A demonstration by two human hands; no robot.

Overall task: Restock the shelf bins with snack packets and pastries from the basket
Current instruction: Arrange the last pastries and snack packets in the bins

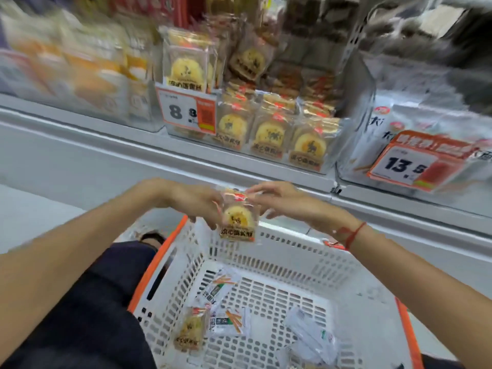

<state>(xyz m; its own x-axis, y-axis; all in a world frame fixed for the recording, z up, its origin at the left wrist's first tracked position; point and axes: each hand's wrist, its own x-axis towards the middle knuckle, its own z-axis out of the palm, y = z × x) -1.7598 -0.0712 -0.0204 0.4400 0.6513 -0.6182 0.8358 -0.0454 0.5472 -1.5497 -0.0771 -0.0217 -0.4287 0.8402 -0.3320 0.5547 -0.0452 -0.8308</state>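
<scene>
Holding one pastry packet (237, 218) between both hands above the basket (269, 267) far rim: left hand (186, 201) pinches its 9 o'clock edge, right hand (282, 199) its top corner. Matching pastries fill the shelf bin (354, 107) at 12 o'clock. More snack packets (229, 320) lie in the basket.

basket (269, 251): you see white perforated plastic, matt, with orange rim
pastry (237, 219): your clear glossy film wrapper, crinkled
bins (358, 83): clear, smooth plastic
price tag (186, 110): glossy printed card
wrist string (352, 235): red thread
</scene>
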